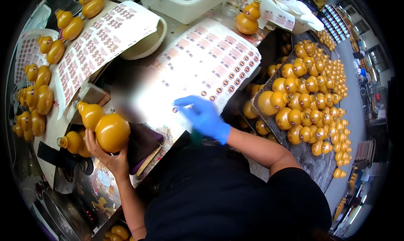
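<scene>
L hand [110,159]: bare, fingers & thumb wrapped round a gourd bottle [110,129], gripping its lower bulb.
Gourd bottle: amber, glossy, two-bulbed; near left, held tilted w/ neck to the far left, just left of the label sheet [191,58].
R hand [203,118]: in blue glove, over near part of the label sheet, fingers stretched left; can't tell if they pinch anything.
Round label [175,109]: small, dark, at R fingertips (stuck to glove or on the sheet, can't tell).
Label sheet: white, mid table, rows of pale pink labels plus dark round ones along its right side; part lost to glare & a blurred patch.
2nd bottle [72,142]: amber, lying just left of the L hand, partly hidden.
Far left: sheet w/ reddish labels [105,39], partly over a pale bowl [147,47]; row of amber bottles [44,100] beyond its left edge.
Far side: white tub [185,13], clear jar [231,7], upright bottle [247,23].
Right: many amber bottles [309,98], packed close, off the table.
Near left: dark cloth w/ purple edge [141,146], right of the held bottle.
</scene>
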### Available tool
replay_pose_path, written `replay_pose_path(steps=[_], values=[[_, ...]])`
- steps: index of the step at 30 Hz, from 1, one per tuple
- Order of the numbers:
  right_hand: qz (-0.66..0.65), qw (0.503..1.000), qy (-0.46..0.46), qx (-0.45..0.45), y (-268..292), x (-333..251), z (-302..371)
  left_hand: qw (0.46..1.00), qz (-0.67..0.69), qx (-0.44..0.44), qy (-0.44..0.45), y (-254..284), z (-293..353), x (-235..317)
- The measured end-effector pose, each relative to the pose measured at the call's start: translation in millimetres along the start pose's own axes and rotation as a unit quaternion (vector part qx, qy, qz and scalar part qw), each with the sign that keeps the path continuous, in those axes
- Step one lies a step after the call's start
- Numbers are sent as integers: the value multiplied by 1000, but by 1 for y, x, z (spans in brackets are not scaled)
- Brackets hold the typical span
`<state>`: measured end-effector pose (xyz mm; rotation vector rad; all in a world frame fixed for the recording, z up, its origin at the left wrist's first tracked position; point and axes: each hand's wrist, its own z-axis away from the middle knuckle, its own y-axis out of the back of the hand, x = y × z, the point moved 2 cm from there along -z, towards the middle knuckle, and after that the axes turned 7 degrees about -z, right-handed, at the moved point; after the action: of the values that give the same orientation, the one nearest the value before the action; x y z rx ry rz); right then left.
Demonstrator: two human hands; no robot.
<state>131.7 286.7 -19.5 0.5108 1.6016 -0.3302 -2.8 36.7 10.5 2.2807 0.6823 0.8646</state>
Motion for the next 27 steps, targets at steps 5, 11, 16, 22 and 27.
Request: replay_pose_path(steps=[5, 11, 16, 22, 27], values=[[-172, 919, -102, 340, 110, 43, 42, 998, 32, -10, 45, -5, 8, -2], [0, 986, -39, 164, 126, 28, 0, 997, 47, -20, 53, -4, 8, -1], [219, 973, 34, -64, 105, 9, -107, 996, 49, -26, 69, -5, 9, -9], [521, 847, -58, 85, 167, 33, -253, 969, 158, -43, 184, -9, 20, -13], [559, 808, -185, 14, 219, 59, -285, 966, 167, -41, 195, -10, 20, -9]])
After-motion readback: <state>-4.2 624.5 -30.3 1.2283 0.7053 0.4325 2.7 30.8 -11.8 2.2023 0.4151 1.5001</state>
